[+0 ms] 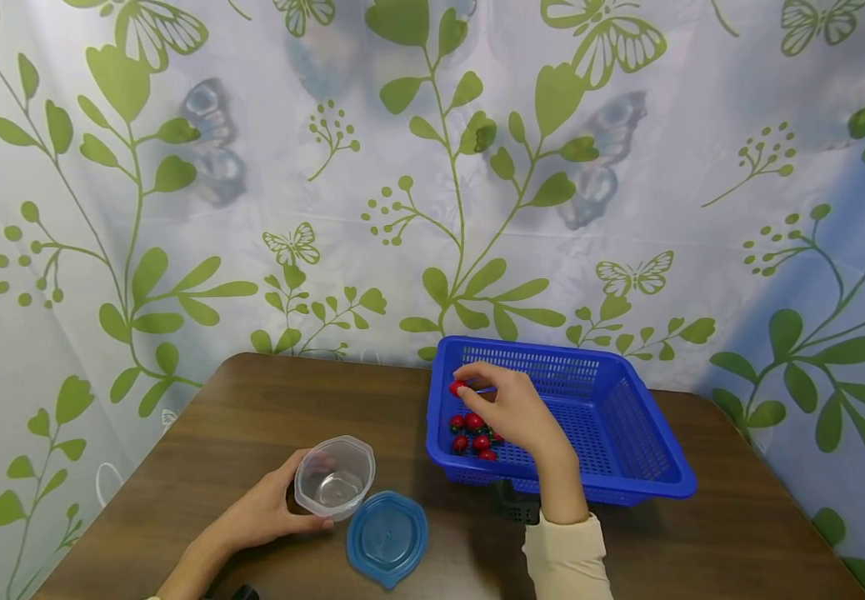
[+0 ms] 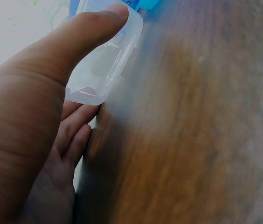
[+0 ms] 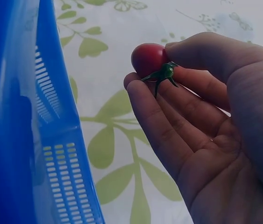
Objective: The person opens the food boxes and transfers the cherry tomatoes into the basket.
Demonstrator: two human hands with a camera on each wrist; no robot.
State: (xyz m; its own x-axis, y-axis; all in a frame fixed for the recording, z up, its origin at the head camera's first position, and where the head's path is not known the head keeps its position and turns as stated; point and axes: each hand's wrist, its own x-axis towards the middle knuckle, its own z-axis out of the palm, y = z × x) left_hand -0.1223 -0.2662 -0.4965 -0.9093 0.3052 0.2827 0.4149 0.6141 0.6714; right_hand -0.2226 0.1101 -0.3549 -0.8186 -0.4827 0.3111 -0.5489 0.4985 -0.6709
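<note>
Over the left end of a blue plastic basket (image 1: 552,493), my right hand (image 1: 517,410) pinches a cherry tomato (image 3: 149,59) between thumb and fingertips. A green stem cap (image 3: 165,72) shows on it in the right wrist view. Several more cherry tomatoes (image 1: 473,423) lie in the basket below that hand. On the left of the table, my left hand (image 1: 267,510) holds a clear plastic container (image 1: 357,460), its thumb on the near side and its fingers around the far side. The container has no tomato in it. In the left wrist view its wall (image 2: 96,70) shows beside the thumb.
A blue lid (image 1: 387,537) lies flat on the brown wooden table (image 1: 312,383), just right of the container. Behind the table hangs a white curtain (image 1: 342,292) with green leaves and butterflies. A small dark object (image 1: 518,507) sits by the right wrist.
</note>
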